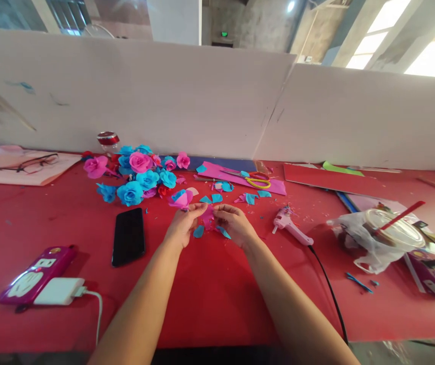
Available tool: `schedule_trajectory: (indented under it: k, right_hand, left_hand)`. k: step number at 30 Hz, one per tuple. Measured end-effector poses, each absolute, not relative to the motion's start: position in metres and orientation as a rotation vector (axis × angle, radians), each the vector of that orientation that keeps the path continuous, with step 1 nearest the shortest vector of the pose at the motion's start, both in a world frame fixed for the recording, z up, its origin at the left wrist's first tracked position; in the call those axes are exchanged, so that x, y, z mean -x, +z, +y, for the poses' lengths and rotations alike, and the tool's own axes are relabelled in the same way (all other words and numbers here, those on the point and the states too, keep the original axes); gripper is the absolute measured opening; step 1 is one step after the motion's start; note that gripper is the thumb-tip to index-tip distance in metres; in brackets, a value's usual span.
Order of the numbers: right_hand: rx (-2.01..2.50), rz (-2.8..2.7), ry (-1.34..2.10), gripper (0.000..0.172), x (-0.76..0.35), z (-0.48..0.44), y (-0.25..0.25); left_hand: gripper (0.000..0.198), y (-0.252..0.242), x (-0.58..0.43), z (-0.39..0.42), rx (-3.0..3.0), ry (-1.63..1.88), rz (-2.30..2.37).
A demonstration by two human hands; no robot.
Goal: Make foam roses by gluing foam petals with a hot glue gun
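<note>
My left hand (185, 223) is closed, with a pink and blue paper flower (181, 198) at its fingers. Between both hands is a small pink paper petal (207, 217), and the fingertips of my right hand (234, 223) pinch its right side. Loose blue petals (198, 231) lie just below and behind the hands on the red table (217, 304). A bunch of pink, blue and red paper flowers (131, 193) rests behind my left hand. Yellow-handled scissors (259, 180) lie on a pink paper strip (278, 186) behind my right hand.
A black phone (128, 237) and a power strip (37, 276) with a white charger (60, 291) are on the left. To the right lie a pink glue gun (292, 228) with a black cord and a bagged cup (394, 228) with a red straw. A white partition (164, 101) stands behind.
</note>
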State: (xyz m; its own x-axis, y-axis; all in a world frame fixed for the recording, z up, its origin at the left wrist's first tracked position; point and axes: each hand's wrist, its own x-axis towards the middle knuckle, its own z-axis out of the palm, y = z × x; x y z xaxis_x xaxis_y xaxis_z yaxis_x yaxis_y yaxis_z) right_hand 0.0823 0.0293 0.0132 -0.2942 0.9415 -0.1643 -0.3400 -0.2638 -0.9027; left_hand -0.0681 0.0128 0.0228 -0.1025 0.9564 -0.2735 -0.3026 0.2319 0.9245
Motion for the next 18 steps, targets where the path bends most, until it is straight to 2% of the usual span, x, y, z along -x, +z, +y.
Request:
schedule_trajectory:
  k: [8, 12, 18]
  right_hand:
    - [0.954, -1.006, 1.631, 0.035, -0.074, 0.022, 0.013]
    - [0.933, -1.076, 1.511, 0.031, -0.071, 0.023, 0.008]
    - [0.951, -0.953, 1.507, 0.030, -0.075, 0.024, 0.007]
  left_hand:
    - [0.035, 0.028, 0.061, 0.009, -0.694, 1.384, 1.243]
    - [0.034, 0.024, 0.060, 0.010, -0.755, 1.425, 1.306]
    - [0.039, 0.023, 0.063, 0.011, -0.731, 1.448, 1.376]
